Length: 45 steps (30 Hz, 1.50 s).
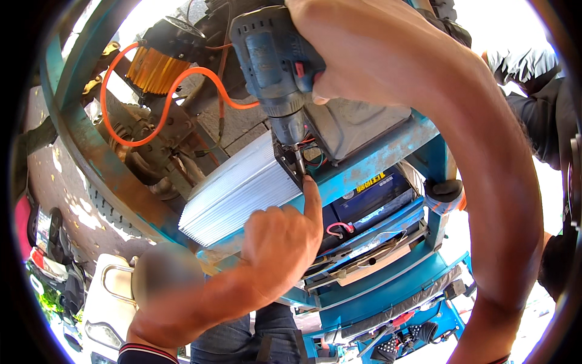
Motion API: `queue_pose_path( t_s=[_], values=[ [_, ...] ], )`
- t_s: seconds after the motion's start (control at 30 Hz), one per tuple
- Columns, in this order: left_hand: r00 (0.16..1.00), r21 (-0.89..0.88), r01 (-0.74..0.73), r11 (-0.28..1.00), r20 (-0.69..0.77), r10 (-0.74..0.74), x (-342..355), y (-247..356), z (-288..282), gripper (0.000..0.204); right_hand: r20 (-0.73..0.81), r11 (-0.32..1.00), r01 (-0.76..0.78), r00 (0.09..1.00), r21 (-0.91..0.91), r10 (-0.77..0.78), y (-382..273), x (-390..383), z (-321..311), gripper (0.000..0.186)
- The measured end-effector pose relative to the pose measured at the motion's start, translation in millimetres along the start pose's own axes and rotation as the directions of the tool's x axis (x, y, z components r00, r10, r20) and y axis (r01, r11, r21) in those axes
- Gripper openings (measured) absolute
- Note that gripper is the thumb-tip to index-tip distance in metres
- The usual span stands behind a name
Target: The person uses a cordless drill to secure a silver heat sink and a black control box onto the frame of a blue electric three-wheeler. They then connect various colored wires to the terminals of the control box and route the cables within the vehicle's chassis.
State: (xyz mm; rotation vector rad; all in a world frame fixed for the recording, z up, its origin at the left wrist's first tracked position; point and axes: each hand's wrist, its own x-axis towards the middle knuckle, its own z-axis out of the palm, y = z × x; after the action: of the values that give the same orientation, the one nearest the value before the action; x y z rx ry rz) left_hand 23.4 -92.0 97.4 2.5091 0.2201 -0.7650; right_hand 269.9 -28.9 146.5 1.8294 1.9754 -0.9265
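Note:
My right hand (348, 51) grips a dark blue cordless drill (264, 60), held with its chuck pointing down. The drill's bit (299, 161) reaches the dark end plate (286, 161) of a silver finned metal case (242, 185). My left hand (279, 239) comes from below, its index finger stretched to the bit's lower end and its other fingers curled. The thumb and whatever may be pinched at the fingertip are hidden. Thin coloured wires (315, 151) run beside the end plate. The case lies tilted on a rusty teal frame (364, 164).
An orange cable (167, 106) loops near an orange ribbed part (156, 70) at the upper left. A blue battery (370, 200) sits beneath the frame bar. A grey panel (357, 124) lies behind it. Another person in dark clothing (545, 115) is at the right.

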Motion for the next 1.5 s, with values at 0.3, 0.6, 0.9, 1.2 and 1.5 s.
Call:
queue_pose_path(
  t_s=[0.3,0.6,0.9,1.2,1.5],
  values=[
    [0.999,0.073,-0.041,0.996,-0.03,0.044,3.9,-9.5,4.1,0.062,0.001,0.995,-0.078,0.997,0.069,0.078,-15.0,0.7,-11.5,0.031],
    [0.997,0.036,-0.033,0.999,-0.072,0.035,6.2,-10.5,9.9,0.063,-0.032,0.993,0.074,0.997,0.095,-0.071,3.3,-2.6,-8.0,0.029],
    [0.977,-0.12,-0.141,0.983,-0.174,0.119,-3.7,-22.8,6.3,0.061,0.263,0.979,-0.01,0.964,0.202,-0.045,6.1,16.7,-36.1,0.023],
    [0.966,-0.206,-0.142,0.968,-0.243,0.09,-33.8,-47.9,9.3,0.065,0.009,0.999,-0.022,1.0,0.04,0.022,-14.6,15.2,-2.8,0.025],
    [0.949,-0.265,-0.02,0.964,-0.307,-0.065,-28.5,-53.9,13.7,0.073,0.067,1.0,0.012,0.998,0.013,-0.013,-6.1,27.8,-2.2,0.025]
  ],
)
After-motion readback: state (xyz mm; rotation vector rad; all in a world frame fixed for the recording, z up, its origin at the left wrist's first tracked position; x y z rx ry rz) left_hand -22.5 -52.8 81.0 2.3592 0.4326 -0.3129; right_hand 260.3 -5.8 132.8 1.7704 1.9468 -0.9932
